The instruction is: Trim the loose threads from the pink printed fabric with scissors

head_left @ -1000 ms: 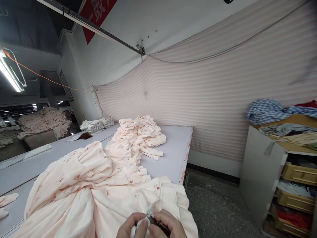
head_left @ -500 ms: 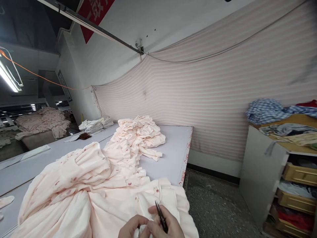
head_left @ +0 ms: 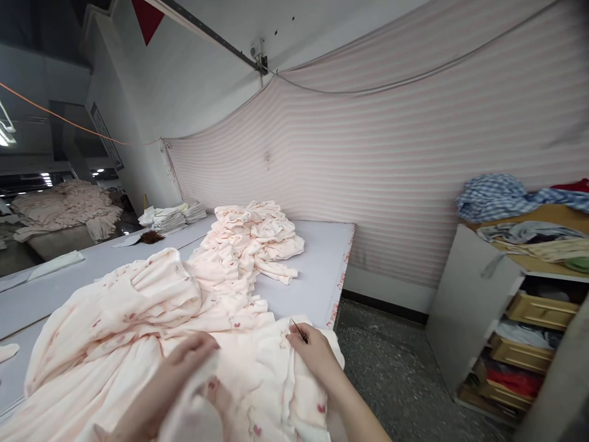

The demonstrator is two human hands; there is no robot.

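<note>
A large pale pink garment with small red prints lies bunched over the near end of the grey table. My left hand grips a fold of this garment near its front, fingers curled into the cloth. My right hand rests on the garment's right edge, near the table corner, and holds small dark thread snips whose tip points up and away. Behind, a second heap of the same pink garments stretches toward the far end of the table.
A striped pink cloth covers the wall behind the table. At right stands a shelf unit with yellow drawers and piled fabrics, a blue checked cloth on top. Folded white stacks lie far left. Grey floor runs between table and shelf.
My hands have come apart: the left moved left and took a fold of the garment, the right moved up and right onto its edge with the snips. The view dropped slightly.
</note>
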